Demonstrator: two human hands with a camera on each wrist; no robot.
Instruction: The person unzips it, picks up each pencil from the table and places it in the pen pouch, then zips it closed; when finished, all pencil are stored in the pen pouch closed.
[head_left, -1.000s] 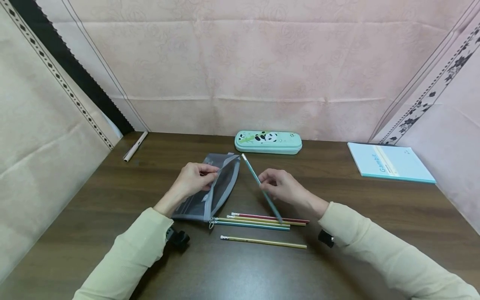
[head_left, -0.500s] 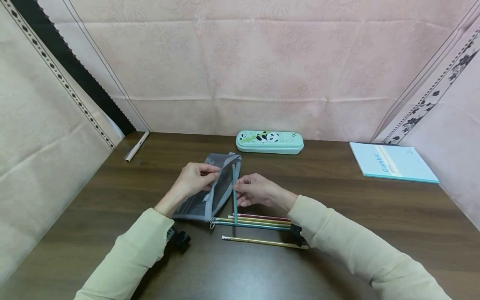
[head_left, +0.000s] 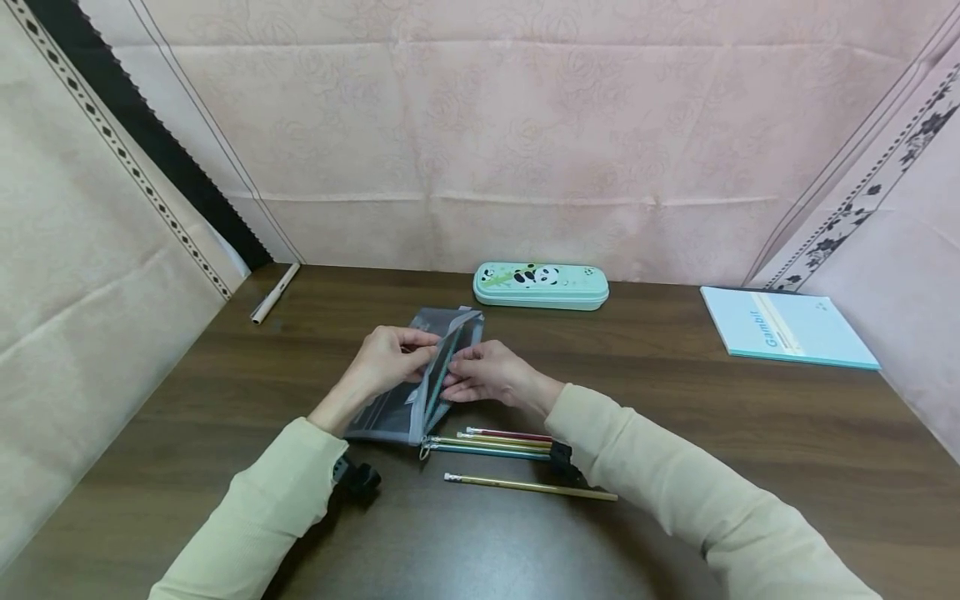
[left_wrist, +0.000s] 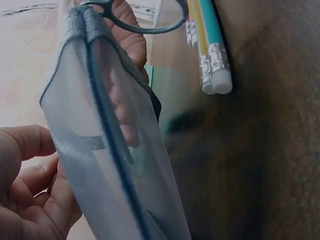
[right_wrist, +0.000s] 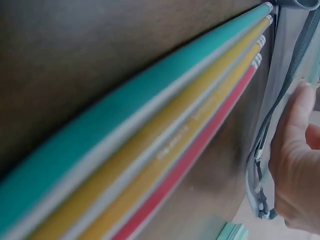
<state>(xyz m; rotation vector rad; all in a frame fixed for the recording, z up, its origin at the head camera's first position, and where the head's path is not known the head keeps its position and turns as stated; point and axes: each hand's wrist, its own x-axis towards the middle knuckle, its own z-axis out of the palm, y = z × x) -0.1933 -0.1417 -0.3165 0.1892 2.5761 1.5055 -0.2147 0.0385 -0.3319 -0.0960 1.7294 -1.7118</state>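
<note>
In the head view, my left hand (head_left: 386,362) pinches one edge of a grey mesh zip pouch (head_left: 378,421), holding its mouth apart. My right hand (head_left: 498,375) holds a teal pencil (head_left: 438,390), which lies slantwise inside the pouch's mouth. Through the mesh, the left wrist view shows the right fingers partly veiled by the pouch (left_wrist: 75,115). Beside the pouch's lower corner lies a row of pencils: a red pencil (right_wrist: 200,142), two yellow ones and a teal one (right_wrist: 135,90). The right wrist and its camera cover their far ends in the head view.
A gold pencil (head_left: 528,486) lies apart, nearer the front. At the back stands a mint pencil case (head_left: 540,287) with a panda on its lid. A light blue notebook (head_left: 787,327) is at the right, and a white pen (head_left: 275,293) at the back left.
The right hand has moved left, bringing the teal pencil from over the pencil row into the pouch's mouth. The left hand keeps its grip on the pouch's edge.
</note>
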